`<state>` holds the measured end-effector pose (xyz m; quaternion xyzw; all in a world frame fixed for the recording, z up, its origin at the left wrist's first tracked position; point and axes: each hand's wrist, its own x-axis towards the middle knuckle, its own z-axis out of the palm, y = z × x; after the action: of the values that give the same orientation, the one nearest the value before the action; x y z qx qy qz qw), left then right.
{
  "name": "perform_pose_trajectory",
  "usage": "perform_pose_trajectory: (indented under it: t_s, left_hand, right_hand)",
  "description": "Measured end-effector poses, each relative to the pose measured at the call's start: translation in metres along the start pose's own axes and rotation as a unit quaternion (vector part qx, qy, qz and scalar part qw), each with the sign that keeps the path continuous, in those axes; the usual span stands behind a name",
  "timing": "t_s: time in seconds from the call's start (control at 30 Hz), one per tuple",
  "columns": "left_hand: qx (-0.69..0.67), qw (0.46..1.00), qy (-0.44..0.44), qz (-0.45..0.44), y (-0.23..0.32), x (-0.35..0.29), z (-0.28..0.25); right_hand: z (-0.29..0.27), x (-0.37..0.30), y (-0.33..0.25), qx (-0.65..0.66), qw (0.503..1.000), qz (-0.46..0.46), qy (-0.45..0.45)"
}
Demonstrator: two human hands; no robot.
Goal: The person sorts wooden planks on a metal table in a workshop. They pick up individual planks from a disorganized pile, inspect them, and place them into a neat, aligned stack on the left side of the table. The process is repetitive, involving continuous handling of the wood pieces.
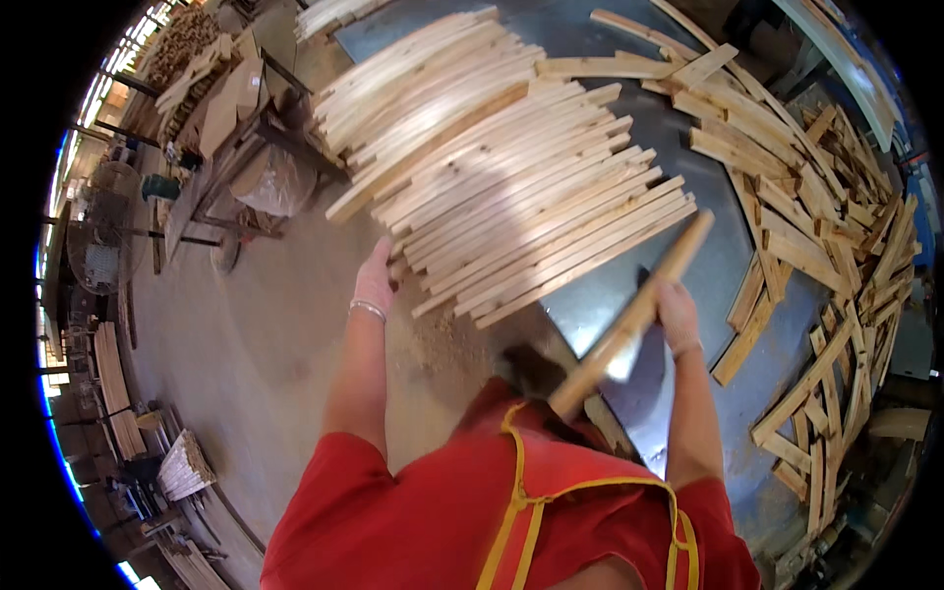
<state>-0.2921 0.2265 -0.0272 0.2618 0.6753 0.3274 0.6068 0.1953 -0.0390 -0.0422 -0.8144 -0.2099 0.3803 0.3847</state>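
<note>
A wooden strip is gripped by my right hand, held at a slant over the metal table and in front of my body. The strip looks smeared by motion. My left hand is at the left ends of a row of pale wooden strips that lie side by side. Its fingers reach behind those ends and are partly hidden, so I cannot see whether they close on a strip. A second row of strips lies beyond the first.
A jumbled heap of short boards covers the right of the metal table. At the far left stands a wooden rack with cardboard and scraps. A bundle of strips lies at lower left, by the concrete floor.
</note>
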Motion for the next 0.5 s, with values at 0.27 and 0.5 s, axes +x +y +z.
perform_pose_trajectory:
  t_s: [0.27, 0.5]
  left_hand:
    - [0.154, 0.951, -0.247, -0.104, -0.088, -0.068, -0.026]
    - [0.521, 0.799, -0.262, 0.146, -0.009, -0.112, 0.106]
  right_hand:
    - [0.045, 0.001, -0.02, 0.087, 0.993, -0.071, 0.045]
    - [0.0, 0.007, -0.028, 0.01, 0.998, -0.05, 0.025]
